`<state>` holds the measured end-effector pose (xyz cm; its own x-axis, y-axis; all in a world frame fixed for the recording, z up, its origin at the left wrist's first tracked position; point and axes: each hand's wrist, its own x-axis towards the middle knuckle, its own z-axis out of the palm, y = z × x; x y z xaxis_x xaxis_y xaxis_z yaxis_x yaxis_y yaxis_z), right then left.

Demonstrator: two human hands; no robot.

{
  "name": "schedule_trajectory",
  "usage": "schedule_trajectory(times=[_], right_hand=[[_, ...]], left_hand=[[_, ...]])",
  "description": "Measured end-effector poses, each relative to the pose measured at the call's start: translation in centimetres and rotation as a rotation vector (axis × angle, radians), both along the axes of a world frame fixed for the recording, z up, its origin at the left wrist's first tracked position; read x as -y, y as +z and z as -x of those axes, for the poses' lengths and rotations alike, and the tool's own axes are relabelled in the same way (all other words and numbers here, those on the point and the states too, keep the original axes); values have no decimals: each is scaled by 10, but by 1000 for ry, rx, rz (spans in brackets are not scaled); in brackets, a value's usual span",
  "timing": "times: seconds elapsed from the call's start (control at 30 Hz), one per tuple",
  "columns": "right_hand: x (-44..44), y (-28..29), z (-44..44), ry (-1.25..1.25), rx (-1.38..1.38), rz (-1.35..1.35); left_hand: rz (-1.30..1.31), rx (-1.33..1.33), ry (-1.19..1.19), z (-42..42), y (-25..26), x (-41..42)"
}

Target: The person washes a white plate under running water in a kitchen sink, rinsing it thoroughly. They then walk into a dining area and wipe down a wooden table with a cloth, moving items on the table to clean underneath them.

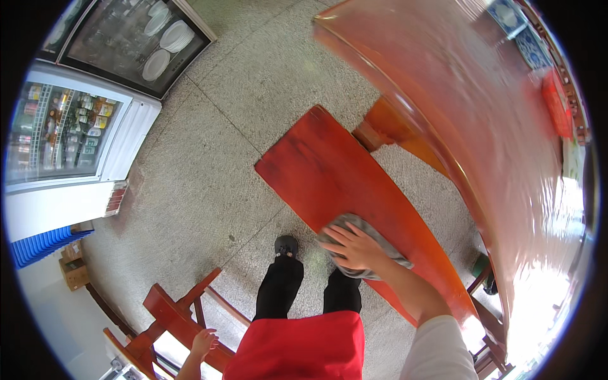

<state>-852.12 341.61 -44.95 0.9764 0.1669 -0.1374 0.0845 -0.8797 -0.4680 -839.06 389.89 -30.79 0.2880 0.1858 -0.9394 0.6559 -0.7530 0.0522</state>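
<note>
My right hand (354,247) lies flat, fingers spread, on a grey cloth (394,255) that rests on the seat of a red wooden bench (342,171). Part of the cloth hangs past the bench's near long edge. At the lower left my left hand (205,343) hangs in the air with nothing in it, its fingers a little curled and apart, above or beside red wooden chair-like furniture (166,304). Whether it touches the wood I cannot tell.
A table under a clear plastic cover (475,118) stands right of the bench, with a red basket (556,102) at its far side. A glass-doored drinks fridge (128,137) and a cabinet of plates (199,42) stand at the left. A wooden box (74,274) lies by the wall.
</note>
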Motion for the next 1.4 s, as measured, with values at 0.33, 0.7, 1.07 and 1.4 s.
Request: schedule_trajectory(times=[0.33,0.7,1.07,1.4], right_hand=[[79,-23,-246,-294,301,51],[43,26,89,-951,-296,291],[-40,-3,89,-1403,175,-199],[-20,2,486,-1517,119,44]], left_hand=[[267,10,244,4,-23,-44],[56,24,-331,-60,-6,12],[66,-45,-592,-36,-5,101],[110,113,-1046,115,1,187]])
